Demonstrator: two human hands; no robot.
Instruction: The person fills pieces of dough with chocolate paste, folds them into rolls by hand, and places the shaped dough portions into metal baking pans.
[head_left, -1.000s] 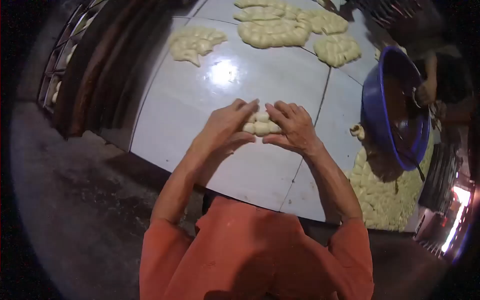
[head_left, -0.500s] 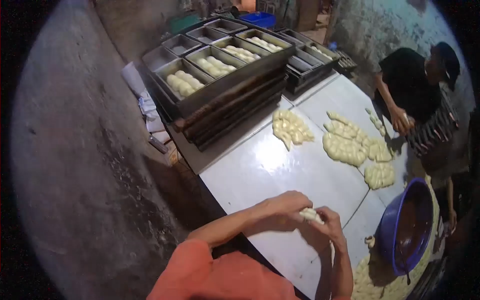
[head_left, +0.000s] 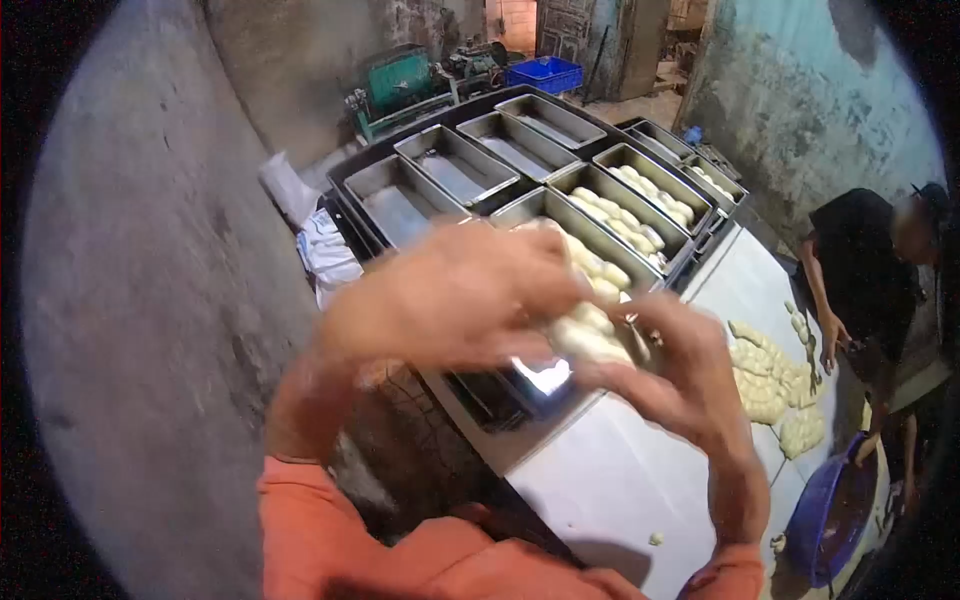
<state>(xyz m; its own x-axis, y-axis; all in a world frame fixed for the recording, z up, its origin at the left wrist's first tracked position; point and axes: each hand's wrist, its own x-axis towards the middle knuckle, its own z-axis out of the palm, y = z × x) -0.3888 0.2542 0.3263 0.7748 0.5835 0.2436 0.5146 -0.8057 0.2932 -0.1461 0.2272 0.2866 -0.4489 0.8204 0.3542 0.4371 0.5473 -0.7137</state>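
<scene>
My left hand [head_left: 470, 295], blurred by motion, is raised over the nearest metal pans, its fingers curled toward a pale piece of dough [head_left: 588, 338]. On the other side of that dough is my right hand [head_left: 675, 365], with thumb and forefinger around it. The dough's lower part and the pan beneath are partly hidden by my hands. Beyond my fingers, rolls of twisted dough [head_left: 618, 222] lie in a long loaf pan [head_left: 567, 187]. Another filled pan [head_left: 688, 215] stands to its right.
More loaf pans [head_left: 400, 165] stand in the back row. Dough pieces [head_left: 765, 375] lie on the white tiled table [head_left: 610, 470], with a purple basin [head_left: 815, 520] at right. A co-worker's hand [head_left: 835, 338] is near the dough. A wall [head_left: 140, 300] runs along my left.
Both my hands have risen from the table to over the pans, bringing the dough. My view has shifted up and toward the pans. A co-worker's arm now reaches to the basin.
</scene>
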